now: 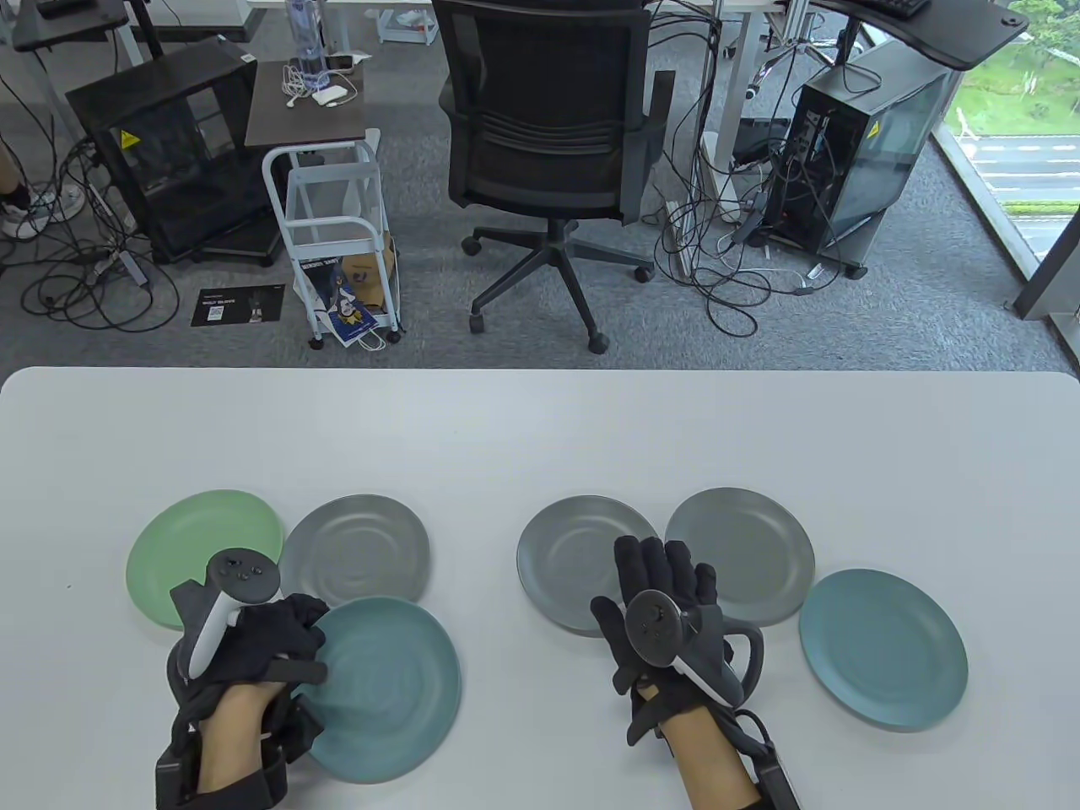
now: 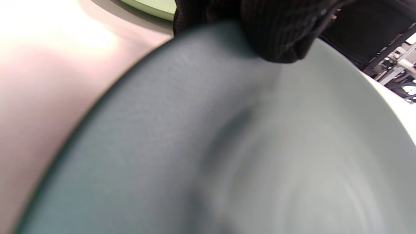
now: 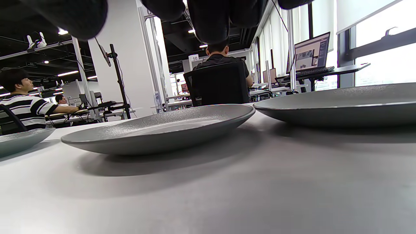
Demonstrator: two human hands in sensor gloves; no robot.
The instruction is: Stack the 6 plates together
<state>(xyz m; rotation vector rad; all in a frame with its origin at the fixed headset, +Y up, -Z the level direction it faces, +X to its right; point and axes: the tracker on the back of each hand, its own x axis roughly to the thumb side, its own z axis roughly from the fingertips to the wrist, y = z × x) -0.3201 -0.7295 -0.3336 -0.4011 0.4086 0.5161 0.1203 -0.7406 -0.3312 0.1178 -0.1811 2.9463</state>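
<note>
Six plates lie on the white table [image 1: 540, 430]. On the left are a green plate [image 1: 198, 540], a grey plate [image 1: 359, 548] and a teal plate [image 1: 392, 688]. On the right are two grey plates [image 1: 569, 561] [image 1: 747, 548] and a second teal plate [image 1: 882, 645]. My left hand [image 1: 304, 645] grips the left rim of the near teal plate. In the left wrist view a gloved finger [image 2: 276, 39] presses on that plate [image 2: 195, 146]. My right hand [image 1: 666, 569] is open, fingers stretched over the gap between the two right grey plates [image 3: 162, 130] [image 3: 341, 104].
The green plate's edge [image 2: 152, 6] shows just beyond the left hand. The left teal plate's rim [image 3: 19, 138] shows at the left of the right wrist view. An office chair [image 1: 548, 126] and a cart [image 1: 337, 228] stand beyond the table's far edge.
</note>
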